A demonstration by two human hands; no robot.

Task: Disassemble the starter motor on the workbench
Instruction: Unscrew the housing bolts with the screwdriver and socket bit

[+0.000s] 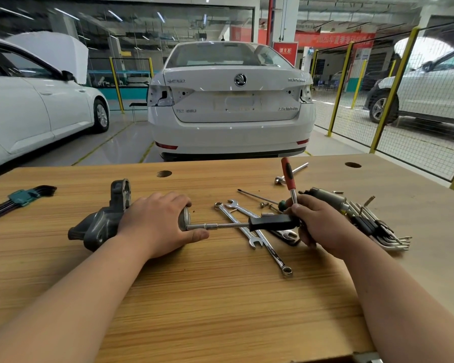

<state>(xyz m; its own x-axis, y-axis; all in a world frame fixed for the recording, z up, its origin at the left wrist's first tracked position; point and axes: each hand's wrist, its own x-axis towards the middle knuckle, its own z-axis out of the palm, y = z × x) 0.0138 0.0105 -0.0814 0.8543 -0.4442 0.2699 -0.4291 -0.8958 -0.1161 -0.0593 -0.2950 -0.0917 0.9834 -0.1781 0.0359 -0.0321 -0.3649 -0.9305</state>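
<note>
The grey starter motor [100, 221] lies on its side on the wooden workbench [220, 297], left of centre. My left hand [157, 221] clamps around its round end cap. A black-handled socket driver [247, 225] runs level from my right hand [317, 224] to that end cap, its socket tip against the cap. My right hand grips the driver's handle and also holds a red-handled ratchet [288, 176] that sticks upward. A second grey motor part [328, 199] lies behind my right hand.
Combination wrenches [249, 231] lie crossed under the driver. A long screwdriver [260, 197] and loose bolts sit behind them. Hex key sets lie at the right [378, 226] and far left [16, 199]. An extension bar [291, 172] rests farther back. Parked cars stand beyond the bench.
</note>
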